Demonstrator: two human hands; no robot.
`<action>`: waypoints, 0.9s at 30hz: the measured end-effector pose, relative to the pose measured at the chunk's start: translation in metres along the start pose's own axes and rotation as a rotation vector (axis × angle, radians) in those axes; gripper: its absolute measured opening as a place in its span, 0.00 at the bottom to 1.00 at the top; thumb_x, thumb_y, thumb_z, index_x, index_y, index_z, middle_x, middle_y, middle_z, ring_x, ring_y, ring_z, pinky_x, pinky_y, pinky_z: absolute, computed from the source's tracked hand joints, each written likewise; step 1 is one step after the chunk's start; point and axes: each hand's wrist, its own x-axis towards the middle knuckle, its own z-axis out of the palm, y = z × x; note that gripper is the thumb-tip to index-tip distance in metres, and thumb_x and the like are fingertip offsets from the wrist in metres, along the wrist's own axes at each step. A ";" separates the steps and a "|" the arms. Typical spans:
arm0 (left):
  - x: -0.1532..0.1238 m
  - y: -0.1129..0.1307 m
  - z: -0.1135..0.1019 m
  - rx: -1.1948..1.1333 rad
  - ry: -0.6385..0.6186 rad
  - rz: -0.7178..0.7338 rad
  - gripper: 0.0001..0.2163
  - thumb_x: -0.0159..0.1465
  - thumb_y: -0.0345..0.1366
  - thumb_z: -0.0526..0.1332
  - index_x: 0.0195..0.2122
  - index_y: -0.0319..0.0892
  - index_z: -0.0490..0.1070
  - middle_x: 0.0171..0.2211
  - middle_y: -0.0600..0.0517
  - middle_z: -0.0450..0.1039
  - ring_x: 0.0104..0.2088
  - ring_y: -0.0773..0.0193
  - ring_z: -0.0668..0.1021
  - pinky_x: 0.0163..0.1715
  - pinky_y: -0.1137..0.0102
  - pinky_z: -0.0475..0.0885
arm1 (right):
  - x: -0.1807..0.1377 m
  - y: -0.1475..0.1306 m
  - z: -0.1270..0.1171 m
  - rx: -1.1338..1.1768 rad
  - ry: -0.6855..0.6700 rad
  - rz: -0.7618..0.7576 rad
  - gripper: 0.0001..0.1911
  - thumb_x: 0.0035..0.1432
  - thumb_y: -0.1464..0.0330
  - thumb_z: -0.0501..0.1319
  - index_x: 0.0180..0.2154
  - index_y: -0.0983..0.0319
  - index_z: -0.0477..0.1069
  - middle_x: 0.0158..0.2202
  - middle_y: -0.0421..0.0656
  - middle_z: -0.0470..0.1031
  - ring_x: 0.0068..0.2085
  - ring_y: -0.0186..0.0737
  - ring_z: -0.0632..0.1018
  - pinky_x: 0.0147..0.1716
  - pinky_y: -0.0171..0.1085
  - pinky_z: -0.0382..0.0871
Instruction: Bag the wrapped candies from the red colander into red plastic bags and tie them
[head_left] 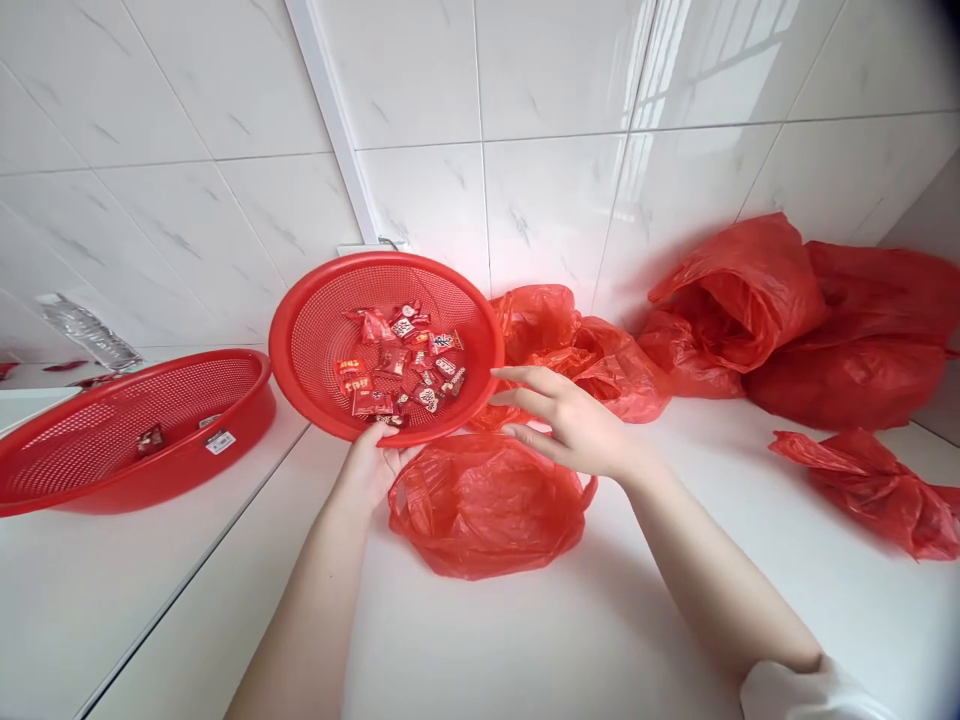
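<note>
Our red basket (315, 320) is just left of center frame, tilted, packets (394, 360) inside. Our left hand (369, 468) has a snug grip on its near rim; our right hand (566, 420) is half open, empty, by the rim. We should keep that tilt steady, minding the bag (487, 515) at lower center.

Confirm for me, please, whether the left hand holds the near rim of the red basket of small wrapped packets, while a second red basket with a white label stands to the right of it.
The side is wrong: the head view shows the second red basket with a white label to the left. The left hand does hold the near rim of the red basket of small wrapped packets.
</note>
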 end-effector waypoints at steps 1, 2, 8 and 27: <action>-0.002 -0.001 0.001 0.016 -0.023 0.002 0.09 0.55 0.21 0.54 0.31 0.35 0.71 0.32 0.45 0.79 0.34 0.60 0.82 0.35 0.66 0.81 | -0.001 0.002 -0.001 0.000 -0.009 0.007 0.18 0.68 0.63 0.53 0.56 0.59 0.68 0.63 0.49 0.63 0.61 0.48 0.68 0.59 0.51 0.65; -0.004 -0.003 0.003 0.026 -0.038 0.004 0.09 0.54 0.21 0.54 0.31 0.35 0.72 0.33 0.45 0.79 0.34 0.59 0.82 0.37 0.65 0.81 | -0.003 0.004 -0.002 -0.002 -0.021 0.015 0.18 0.67 0.64 0.53 0.56 0.58 0.69 0.62 0.49 0.64 0.60 0.48 0.68 0.58 0.51 0.66; -0.009 -0.019 0.006 0.070 -0.160 -0.067 0.09 0.52 0.25 0.58 0.34 0.33 0.74 0.34 0.43 0.79 0.36 0.56 0.81 0.40 0.63 0.79 | -0.009 0.023 0.007 -0.033 -0.090 0.076 0.17 0.67 0.65 0.53 0.54 0.59 0.70 0.60 0.51 0.67 0.59 0.49 0.70 0.56 0.51 0.69; -0.025 -0.046 0.020 0.213 -0.213 -0.112 0.11 0.47 0.32 0.63 0.33 0.36 0.72 0.29 0.48 0.77 0.36 0.51 0.81 0.35 0.60 0.77 | -0.004 0.036 0.074 -0.265 -0.226 0.264 0.32 0.61 0.56 0.60 0.60 0.67 0.63 0.52 0.56 0.73 0.58 0.58 0.67 0.57 0.53 0.58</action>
